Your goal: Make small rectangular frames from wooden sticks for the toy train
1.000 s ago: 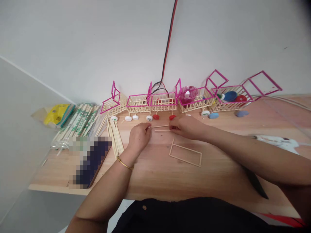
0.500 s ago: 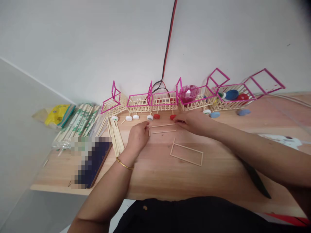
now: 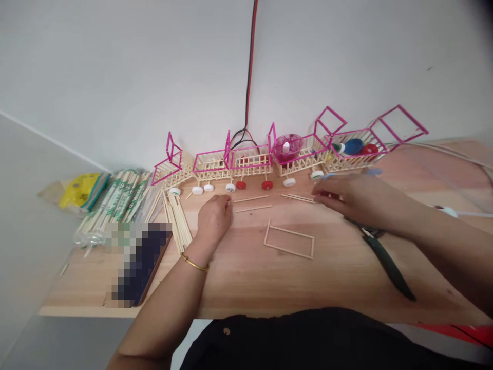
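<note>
My left hand [image 3: 215,220] rests on the table with its fingers curled together, beside the left ends of two thin wooden sticks [image 3: 253,208]. What its fingertips hold, if anything, is hidden. My right hand [image 3: 346,199] hovers low on the right, fingers bent toward the thumb. Its fingertips are at the right end of another pair of thin sticks [image 3: 297,198]; whether they grip these, I cannot make out. Nearer me lies a rectangular stick frame [image 3: 289,252], one side sticking out past its corner. Under my right wrist is a dark-handled tool [image 3: 391,267], partly covered.
Along the wall stands a row of stick-built carts [image 3: 250,162] with magenta rims and bottle-cap wheels. A purple cup [image 3: 288,149] sits in one. Left are loose sticks [image 3: 177,223], packaged chopsticks [image 3: 123,192], a yellow bag [image 3: 80,191] and a dark, partly blurred flat object [image 3: 148,267].
My right hand has moved right, uncovering the second pair of sticks and part of the dark-handled tool. My left hand stays by the stick ends. The view has shifted slightly.
</note>
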The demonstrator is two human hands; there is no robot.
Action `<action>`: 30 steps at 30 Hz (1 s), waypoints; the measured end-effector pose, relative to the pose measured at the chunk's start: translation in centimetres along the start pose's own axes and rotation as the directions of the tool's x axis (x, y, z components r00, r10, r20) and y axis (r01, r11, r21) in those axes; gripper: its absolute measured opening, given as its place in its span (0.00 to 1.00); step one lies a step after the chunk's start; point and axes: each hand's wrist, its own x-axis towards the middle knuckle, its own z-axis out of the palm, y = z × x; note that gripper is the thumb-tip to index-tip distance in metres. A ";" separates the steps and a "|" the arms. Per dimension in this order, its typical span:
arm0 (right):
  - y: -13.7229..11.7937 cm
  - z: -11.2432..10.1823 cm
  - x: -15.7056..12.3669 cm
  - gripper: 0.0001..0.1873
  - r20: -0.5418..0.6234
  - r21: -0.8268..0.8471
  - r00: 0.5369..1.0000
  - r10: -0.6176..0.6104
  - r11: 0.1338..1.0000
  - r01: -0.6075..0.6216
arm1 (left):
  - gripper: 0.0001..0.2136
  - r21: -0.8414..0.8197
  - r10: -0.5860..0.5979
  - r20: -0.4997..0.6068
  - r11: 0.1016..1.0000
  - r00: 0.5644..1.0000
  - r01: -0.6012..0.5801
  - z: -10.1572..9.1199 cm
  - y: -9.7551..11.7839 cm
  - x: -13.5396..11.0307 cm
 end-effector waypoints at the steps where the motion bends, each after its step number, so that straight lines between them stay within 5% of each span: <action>1: 0.0 -0.1 -0.9 0.14 -0.008 -0.001 1.000 0.028 1.000 -0.028 | 0.11 0.011 -0.007 -0.007 1.000 1.000 0.007 0.0 -0.1 0.0; 7: -1.8 0.5 -6.1 0.14 -0.113 0.085 0.981 0.157 0.985 -0.148 | 0.11 -0.011 0.023 -0.064 1.000 0.998 -0.023 0.2 -0.4 0.1; 12: -3.7 2.4 -8.3 0.12 -0.104 0.229 0.973 0.206 0.957 -0.179 | 0.08 -0.113 0.259 -0.211 0.951 0.942 -0.287 0.8 0.0 0.1; 17: -4.5 4.1 -8.8 0.10 -0.122 0.350 0.954 0.274 0.911 -0.217 | 0.07 -0.137 0.435 -0.159 0.879 0.886 -0.456 1.7 0.2 0.2; 30: -4.6 5.0 -9.2 0.08 -0.230 0.364 0.915 0.332 0.901 -0.236 | 0.07 -0.012 0.401 -0.078 0.915 0.913 -0.404 1.2 -0.2 0.8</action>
